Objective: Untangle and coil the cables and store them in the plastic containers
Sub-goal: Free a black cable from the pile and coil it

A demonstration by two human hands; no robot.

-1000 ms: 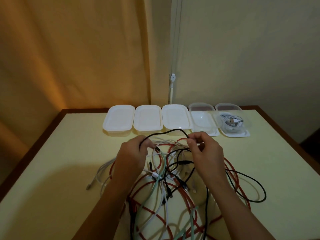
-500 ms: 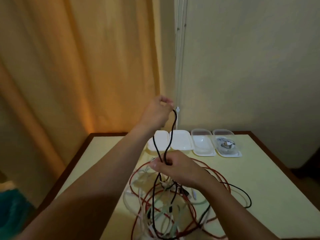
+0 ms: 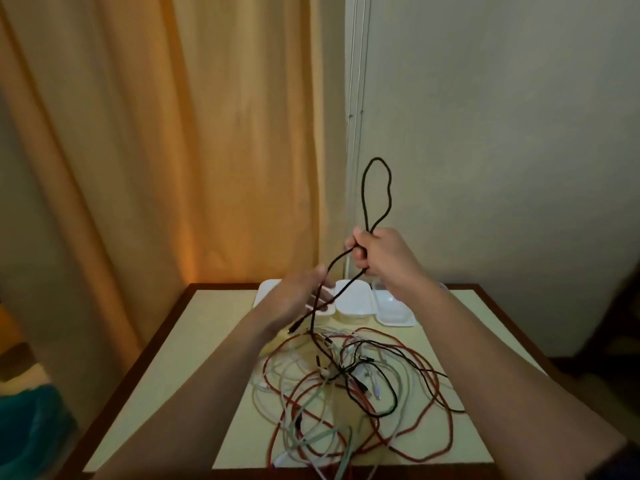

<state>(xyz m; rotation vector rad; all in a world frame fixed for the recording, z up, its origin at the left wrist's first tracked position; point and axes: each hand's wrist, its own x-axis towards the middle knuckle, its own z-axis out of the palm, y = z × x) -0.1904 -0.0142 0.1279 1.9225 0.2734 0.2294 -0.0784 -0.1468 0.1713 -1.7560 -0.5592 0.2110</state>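
— Where's the black cable (image 3: 377, 195) right now?

— Up in the air. My right hand (image 3: 379, 259) is raised above the far side of the table (image 3: 207, 327), fingers curled tight round the cable, and a narrow loop of it stands straight up out of my fist against the wall.

— And below the fist?

— Two strands drop down and to the left. They cross just in front of my left hand (image 3: 299, 296), which sits lower and nearer the table. That hand is blurred; the fingers seem to close on the strands, but I can't say for sure whether they grip them or only touch them.

— Is the cable free of the rest?

— No. One strand ends in a dark plug hanging just under my left hand; the other runs on down into the tangle of cables (image 3: 346, 386), red, white, pale green and black, spread over the middle and near side of the table, between my forearms.

— The containers?

— The white plastic containers (image 3: 353, 301) stand in a row along the far edge of the table, behind both hands and partly hidden by them.
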